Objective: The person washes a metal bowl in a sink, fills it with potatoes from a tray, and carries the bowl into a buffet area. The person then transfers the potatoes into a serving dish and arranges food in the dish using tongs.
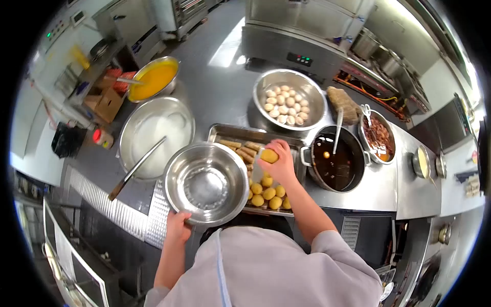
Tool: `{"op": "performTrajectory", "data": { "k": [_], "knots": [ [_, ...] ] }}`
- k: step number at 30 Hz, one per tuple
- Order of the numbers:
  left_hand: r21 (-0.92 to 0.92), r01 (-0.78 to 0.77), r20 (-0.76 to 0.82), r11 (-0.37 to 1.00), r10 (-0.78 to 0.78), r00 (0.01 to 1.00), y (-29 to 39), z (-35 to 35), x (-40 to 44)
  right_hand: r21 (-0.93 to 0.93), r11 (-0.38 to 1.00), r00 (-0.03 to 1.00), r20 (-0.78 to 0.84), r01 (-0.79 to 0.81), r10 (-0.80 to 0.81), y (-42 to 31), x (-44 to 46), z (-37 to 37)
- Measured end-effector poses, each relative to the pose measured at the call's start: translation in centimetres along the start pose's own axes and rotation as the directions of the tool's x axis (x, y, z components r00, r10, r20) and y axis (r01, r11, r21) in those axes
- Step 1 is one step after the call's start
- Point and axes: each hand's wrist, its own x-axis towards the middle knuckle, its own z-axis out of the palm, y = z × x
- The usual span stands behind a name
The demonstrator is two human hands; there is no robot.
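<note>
Yellow ball [268,156] held over the tray [245,132]

Left of the tray, the left hand [179,227] clasps the near rim of a steel bowl [207,184]. Loose yellow balls [268,193] lie in the tray's near part. Above the tray, the right hand [279,159], nearer to them, has its grip closed round the held ball, which shows no long axis; the bowl sits leftward. Brown rolls [245,153] occupy the tray's far left; beyond the tray stands a basin [314,94] of eggs [286,105].

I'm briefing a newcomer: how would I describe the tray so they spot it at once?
Find the steel counter, then the pot of dark liquid on it. The tray lies just left of that pot, below the right hand. It is rectangular, among round vessels, and holds yellow balls and brownish roll-shaped pieces.
</note>
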Motion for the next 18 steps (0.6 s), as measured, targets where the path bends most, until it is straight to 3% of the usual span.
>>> {"op": "performTrajectory", "data": {
  "k": [1,3,5,9,11,12,14,16,17,18],
  "knots": [
    [0.021,0.023,-0.01,1.0,-0.023,1.0,-0.2,-0.7,0.1,0.067,0.987,0.978,0.138,0.146,-0.154,-4.6,1.1,0.7],
    [-0.008,0.024,0.049,1.0,-0.024,0.999,0.0,0.3,0.3,0.101,0.972,0.81,0.539,0.21,-0.231,-4.1,2.0,5.4],
    [-0.031,0.029,0.102,0.999,-0.026,0.994,0.0,-0.1,0.0,-0.033,0.931,0.718,0.647,0.364,-0.258,-7.2,0.7,8.2],
    [-0.092,0.013,0.075,0.996,-0.006,0.997,1.4,-1.4,-1.4,0.077,0.867,0.604,0.687,0.493,-0.405,-8.3,-0.2,9.5],
    [-0.086,-0.011,0.05,0.996,0.015,0.999,1.9,-3.0,-2.4,0.076,0.852,0.643,0.622,0.518,-0.447,-11.0,1.4,6.3],
    [-0.1,-0.026,0.03,0.995,0.029,0.999,1.9,-4.0,-2.8,0.133,0.916,0.656,0.659,0.378,-0.367,-12.5,3.0,4.3],
    [-0.123,-0.083,-0.093,0.989,0.072,0.993,1.4,-6.1,-4.1,-0.04,0.999,0.655,0.756,0.02,0.018,-11.5,4.9,2.8],
    [-0.142,-0.115,-0.164,0.983,0.092,0.982,1.3,-7.2,-5.6,-0.02,0.961,0.717,0.661,-0.275,0.22,-4.5,4.9,4.1],
    [-0.141,-0.138,-0.206,0.98,0.107,0.973,1.4,-7.5,-6.6,-0.023,0.962,0.699,0.682,-0.271,0.213,-1.8,4.2,5.4],
    [-0.174,-0.156,-0.205,0.972,0.119,0.972,1.9,-7.0,-7.4,-0.267,0.962,0.694,0.683,-0.05,0.226,0.6,2.9,6.8]
  ]
}}
